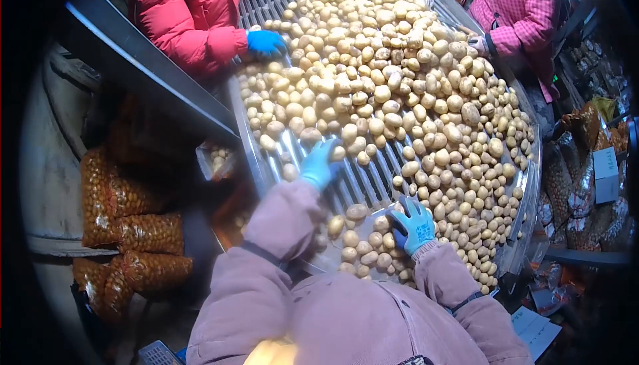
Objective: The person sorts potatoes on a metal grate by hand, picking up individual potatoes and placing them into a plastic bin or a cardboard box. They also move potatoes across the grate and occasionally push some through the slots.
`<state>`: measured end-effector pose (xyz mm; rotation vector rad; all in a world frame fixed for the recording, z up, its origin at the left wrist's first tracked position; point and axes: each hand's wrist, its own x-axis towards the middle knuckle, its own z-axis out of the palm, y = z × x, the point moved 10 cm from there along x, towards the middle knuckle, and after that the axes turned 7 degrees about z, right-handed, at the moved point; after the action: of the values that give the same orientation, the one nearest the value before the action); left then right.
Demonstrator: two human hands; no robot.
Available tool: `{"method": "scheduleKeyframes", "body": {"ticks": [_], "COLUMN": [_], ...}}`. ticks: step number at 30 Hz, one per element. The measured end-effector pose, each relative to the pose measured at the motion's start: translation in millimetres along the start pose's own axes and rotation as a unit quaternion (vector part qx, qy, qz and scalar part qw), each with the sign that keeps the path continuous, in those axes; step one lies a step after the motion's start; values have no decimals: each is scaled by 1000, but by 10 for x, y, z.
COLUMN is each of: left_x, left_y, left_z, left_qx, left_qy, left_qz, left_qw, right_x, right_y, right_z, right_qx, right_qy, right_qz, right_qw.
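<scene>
A broad heap of potatoes (426, 98) covers most of a sorting table made of metal bars (359, 182). My left hand (318, 165), in a light blue glove, is above the bars at the heap's lower left. A small potato (338, 153) sits between its thumb and fingers. My right hand (414, 225), in a light blue glove with dark fingers, lies palm down at the heap's near edge. Its fingers are spread beside a smaller group of potatoes (373, 245) close to my body; its palm side is hidden.
Across the table, a person in a red jacket has a blue-gloved hand (266, 42) by the potatoes. Another, in a checked pink coat, has a hand (479, 45) at the right rim. Filled net sacks (150, 232) stand at left. A metal beam (153, 58) slants down to the table.
</scene>
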<state>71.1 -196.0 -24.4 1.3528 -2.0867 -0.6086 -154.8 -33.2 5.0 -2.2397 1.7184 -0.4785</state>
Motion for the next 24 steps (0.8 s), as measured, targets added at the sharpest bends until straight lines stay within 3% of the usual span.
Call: {"method": "scheduleKeyframes", "body": {"ticks": [1,2,5,6,8,9,10,12,13,14,16,19,21,23,24], "left_x": [-214,-325,-634,-821,-1037,-1049,-1110,-1219,-1182,-1123,-1228,-1283,-1357,-1419,-1462], "left_y": [-194,-169,83,169,312,596,596,699,876,1019,902,680,472,420,472], "left_z": [276,252,183,200,358,376,420,468,383,317,482,308,75,-366,-537], "left_qx": [-359,-449,-601,-665,-824,-912,-904,-881,-876,-888,-905,-854,-801,-815,-844], "left_qy": [-70,-23,-15,-10,8,-49,-13,59,84,54,44,67,89,92,65], "left_qz": [-213,-255,-277,-309,-317,-273,-303,-364,-381,-333,-308,-276,-255,-266,-253], "left_qw": [906,856,749,680,469,302,300,297,284,314,289,437,535,507,469], "right_x": [-4,-7,33,79,151,163,156,460,500,588,637,650,642,583,518], "right_y": [-5,2,71,96,184,391,488,137,-13,-218,-607,-971,-713,-268,58], "right_z": [-3,-10,-13,-24,-132,35,247,-101,-46,-142,-230,-476,-384,-423,-409], "right_qx": [0,-2,33,54,218,380,524,460,528,454,431,364,378,321,283], "right_qy": [5,9,-22,-40,17,-10,-34,-15,-46,-53,-94,-116,-86,-28,18], "right_qz": [-2,-5,31,51,99,217,327,237,261,213,165,53,73,92,86], "right_qw": [1000,1000,999,996,971,899,786,856,807,863,882,923,919,942,955]}}
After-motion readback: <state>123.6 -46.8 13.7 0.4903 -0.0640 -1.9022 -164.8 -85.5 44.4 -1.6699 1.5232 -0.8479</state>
